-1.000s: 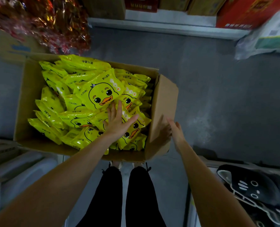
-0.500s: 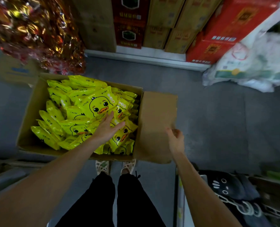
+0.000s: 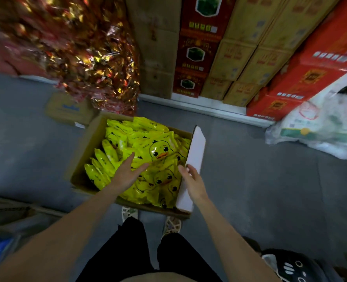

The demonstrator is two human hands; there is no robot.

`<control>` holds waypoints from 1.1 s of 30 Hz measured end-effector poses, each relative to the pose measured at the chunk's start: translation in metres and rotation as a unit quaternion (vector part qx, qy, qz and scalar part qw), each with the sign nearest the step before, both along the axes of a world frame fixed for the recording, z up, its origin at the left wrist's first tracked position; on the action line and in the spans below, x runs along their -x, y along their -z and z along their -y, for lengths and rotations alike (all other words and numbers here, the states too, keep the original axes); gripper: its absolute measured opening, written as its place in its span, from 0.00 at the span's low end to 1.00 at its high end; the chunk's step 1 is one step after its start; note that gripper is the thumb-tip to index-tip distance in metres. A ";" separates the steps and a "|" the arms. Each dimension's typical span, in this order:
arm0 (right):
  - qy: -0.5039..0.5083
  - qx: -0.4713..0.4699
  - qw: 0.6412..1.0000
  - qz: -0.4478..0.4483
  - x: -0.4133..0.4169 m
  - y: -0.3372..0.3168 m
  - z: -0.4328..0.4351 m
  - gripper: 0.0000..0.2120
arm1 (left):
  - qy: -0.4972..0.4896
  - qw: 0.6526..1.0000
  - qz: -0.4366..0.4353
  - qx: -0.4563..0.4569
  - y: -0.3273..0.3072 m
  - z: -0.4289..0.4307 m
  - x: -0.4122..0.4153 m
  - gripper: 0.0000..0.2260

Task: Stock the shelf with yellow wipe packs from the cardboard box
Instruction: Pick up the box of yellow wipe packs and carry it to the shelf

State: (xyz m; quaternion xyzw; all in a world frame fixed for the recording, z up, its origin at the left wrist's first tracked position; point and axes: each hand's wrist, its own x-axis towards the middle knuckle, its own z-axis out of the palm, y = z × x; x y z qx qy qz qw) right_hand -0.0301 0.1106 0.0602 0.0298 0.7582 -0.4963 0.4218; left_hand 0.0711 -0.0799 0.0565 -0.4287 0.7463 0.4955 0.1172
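An open cardboard box point(image 3: 81, 159) sits on the grey floor in front of my feet. It is filled with several yellow wipe packs point(image 3: 160, 149) printed with a duck face. My left hand point(image 3: 126, 174) lies flat on the packs near the box's front, fingers spread, holding nothing. My right hand point(image 3: 193, 180) is at the box's right flap point(image 3: 196, 157), which stands upright; the thumb is on its inner side and the fingers wrap its edge.
Stacked red and tan cartons point(image 3: 235, 58) line a low white shelf base point(image 3: 199, 106) behind the box. A shiny red-gold foil bundle point(image 3: 71, 47) hangs at upper left. A white sack point(image 3: 321, 127) lies at right. A small carton point(image 3: 69, 108) lies left of the box.
My view has tilted up and back, so the box looks smaller and lower. The right flap has swung from lying outward to standing upright in my right hand. My left hand stays on the packs.
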 end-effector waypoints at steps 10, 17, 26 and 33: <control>-0.054 -0.080 0.994 0.050 -0.033 0.033 0.082 0.37 | -0.090 0.992 0.084 0.040 0.031 0.123 -0.085 0.37; -0.134 -0.191 0.972 -0.010 -0.044 0.057 0.112 0.39 | -0.128 0.980 0.149 0.024 0.061 0.179 -0.119 0.39; -0.100 -0.263 0.959 -0.017 -0.051 0.077 0.124 0.54 | -0.247 0.951 0.134 -0.133 0.083 0.196 -0.126 0.39; -0.100 -0.254 0.962 -0.013 -0.050 0.078 0.126 0.48 | -0.336 0.928 0.073 -0.140 0.091 0.204 -0.126 0.44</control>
